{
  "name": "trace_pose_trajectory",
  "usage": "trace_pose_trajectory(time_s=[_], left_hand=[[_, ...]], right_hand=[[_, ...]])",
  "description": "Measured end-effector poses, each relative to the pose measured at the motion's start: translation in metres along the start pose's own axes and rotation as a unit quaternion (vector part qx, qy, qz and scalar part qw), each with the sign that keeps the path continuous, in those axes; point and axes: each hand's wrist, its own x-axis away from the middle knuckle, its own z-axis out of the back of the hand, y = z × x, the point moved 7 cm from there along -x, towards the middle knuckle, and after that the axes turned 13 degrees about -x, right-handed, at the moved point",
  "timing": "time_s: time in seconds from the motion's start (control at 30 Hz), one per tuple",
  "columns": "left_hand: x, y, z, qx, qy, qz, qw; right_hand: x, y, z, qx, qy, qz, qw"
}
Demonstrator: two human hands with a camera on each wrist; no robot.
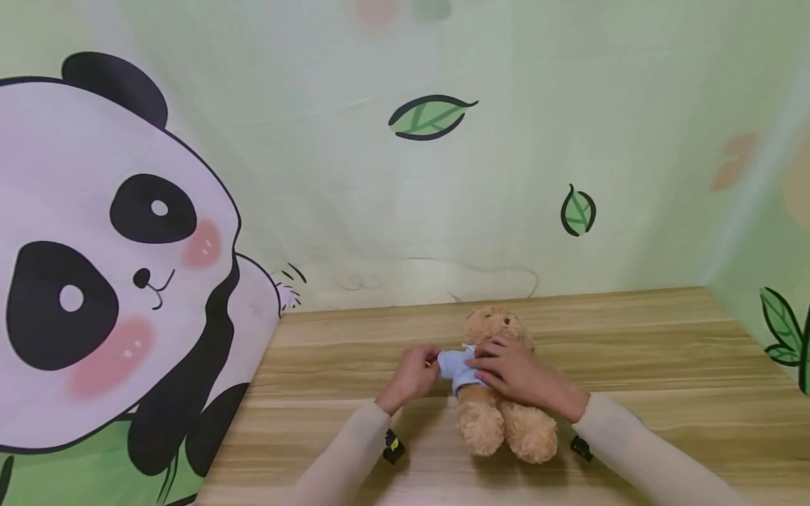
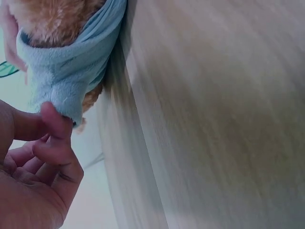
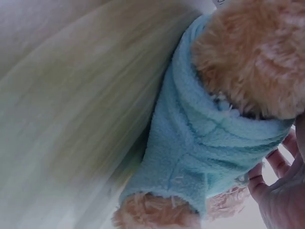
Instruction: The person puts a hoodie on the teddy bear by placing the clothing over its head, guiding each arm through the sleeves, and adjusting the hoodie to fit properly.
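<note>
A light-brown plush teddy bear (image 1: 482,424) lies on its back on the table, legs toward me. It wears a light-blue fleece shirt (image 2: 62,67). My left hand (image 1: 413,377) pinches the end of one sleeve between thumb and fingers, with the sleeve held out to the left. Across the bear's chest lies my right hand (image 1: 522,374), its fingers loosely extended and touching the shirt. In the right wrist view, the other sleeve (image 3: 164,176) has a furry paw (image 3: 155,212) poking out. Part of the bear's face and chest is hidden by the right hand.
The wood-grain table (image 1: 342,330) runs back to a pale green cloth backdrop (image 1: 329,176) printed with leaves and a large panda (image 1: 145,281) at the left. Black wrist straps (image 1: 392,448) show near both cuffs.
</note>
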Motion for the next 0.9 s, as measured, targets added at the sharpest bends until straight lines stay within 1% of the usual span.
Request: trace_pose_trajectory(time_s=[0.13,0.27,0.37,0.4,0.47,0.57,0.63,0.77,0.83,0.9], left_hand=[[-0.002,-0.005,-0.002,0.049,-0.016,0.021,0.9984],[0.000,-0.012,-0.006,0.099,-0.024,0.047,0.9937],[0.001,-0.017,-0.008,0.123,-0.027,0.062,0.9900],[0.002,-0.017,-0.008,0.127,-0.027,0.061,0.9896],[0.002,-0.018,-0.008,0.123,-0.030,0.059,0.9902],[0.003,-0.015,-0.006,0.108,-0.034,0.044,0.9926],[0.004,-0.014,-0.004,0.103,-0.036,0.040,0.9932],[0.006,-0.010,0.002,0.106,-0.033,0.026,0.9935],[0.006,-0.007,0.004,0.087,-0.025,0.013,0.9958],[0.006,-0.004,0.007,0.051,-0.013,-0.010,0.9986]], right_hand=[[0.002,0.005,-0.001,0.001,0.008,0.005,1.000],[0.004,0.009,-0.002,-0.014,0.009,0.003,1.000],[0.004,0.009,0.000,-0.033,0.013,0.003,0.999],[0.004,0.008,0.001,-0.038,0.015,0.002,0.999],[0.003,0.007,0.003,-0.034,0.015,0.003,0.999],[-0.001,0.002,0.005,-0.004,0.008,0.012,1.000],[-0.003,0.000,0.005,0.016,0.001,0.018,1.000],[-0.006,-0.003,0.004,0.021,-0.016,0.016,1.000],[-0.007,-0.003,0.002,0.016,-0.026,0.010,0.999],[-0.008,-0.004,0.001,0.018,-0.035,0.011,0.999]])
